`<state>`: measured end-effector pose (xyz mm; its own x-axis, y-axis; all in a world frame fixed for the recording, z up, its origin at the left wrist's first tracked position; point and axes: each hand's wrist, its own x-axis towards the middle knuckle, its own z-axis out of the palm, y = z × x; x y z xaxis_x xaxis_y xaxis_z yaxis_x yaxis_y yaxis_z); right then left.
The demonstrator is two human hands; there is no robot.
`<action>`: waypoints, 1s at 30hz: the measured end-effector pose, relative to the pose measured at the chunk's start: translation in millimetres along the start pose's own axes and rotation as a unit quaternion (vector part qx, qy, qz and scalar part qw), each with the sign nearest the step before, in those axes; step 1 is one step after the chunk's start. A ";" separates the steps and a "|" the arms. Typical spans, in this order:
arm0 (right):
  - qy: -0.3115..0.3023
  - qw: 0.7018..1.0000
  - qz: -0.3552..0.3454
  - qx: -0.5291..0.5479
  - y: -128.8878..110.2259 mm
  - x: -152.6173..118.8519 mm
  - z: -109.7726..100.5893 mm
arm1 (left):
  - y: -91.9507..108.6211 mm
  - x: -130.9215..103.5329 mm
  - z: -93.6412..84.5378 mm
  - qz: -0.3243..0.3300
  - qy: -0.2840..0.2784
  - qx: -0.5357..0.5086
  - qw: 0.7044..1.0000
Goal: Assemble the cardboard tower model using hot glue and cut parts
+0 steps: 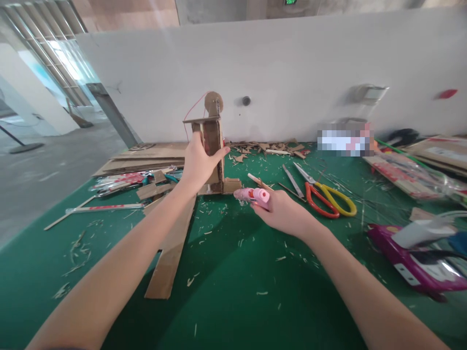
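Observation:
An upright cardboard structure (212,155) stands on the green table, with a round cardboard disc (213,103) and a thin red string at its top. My left hand (202,158) grips its side, thumb laid across the front. Wrapped round a pink glue gun (255,195) is my right hand (282,211); the gun points left. Its tip is close to a small cardboard piece (232,185) at the structure's lower right; whether they touch is unclear. A long cardboard strip (170,265) lies below the structure, toward me.
Red-and-yellow-handled scissors (328,197) lie on the green table (233,301) right of my right hand. Further right is a magenta power strip (412,262). Cardboard scraps (270,147) line the wall. Packaged sticks (120,181) and flat cardboard (146,158) are at left.

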<state>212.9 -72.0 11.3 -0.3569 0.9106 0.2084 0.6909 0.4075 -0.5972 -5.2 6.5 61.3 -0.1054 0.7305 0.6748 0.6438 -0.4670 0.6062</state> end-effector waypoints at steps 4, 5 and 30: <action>-0.004 0.998 0.007 -0.062 -0.2 0.5 -4.9 | -1.4 0.2 0.1 -0.006 0.001 0.007 1.000; -0.004 0.998 0.003 -0.066 -0.9 0.5 -6.5 | -2.1 -0.3 0.4 -0.005 0.000 0.009 1.000; 0.143 0.829 0.036 0.540 3.4 4.0 -27.4 | -87.1 18.9 -78.1 -0.020 -0.091 0.309 0.946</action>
<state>231.1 -65.1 31.3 -0.0687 0.9721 0.2241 -0.3166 0.1918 -0.9290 -122.4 22.1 54.2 -0.0429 0.8420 0.5378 0.9685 -0.0971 0.2293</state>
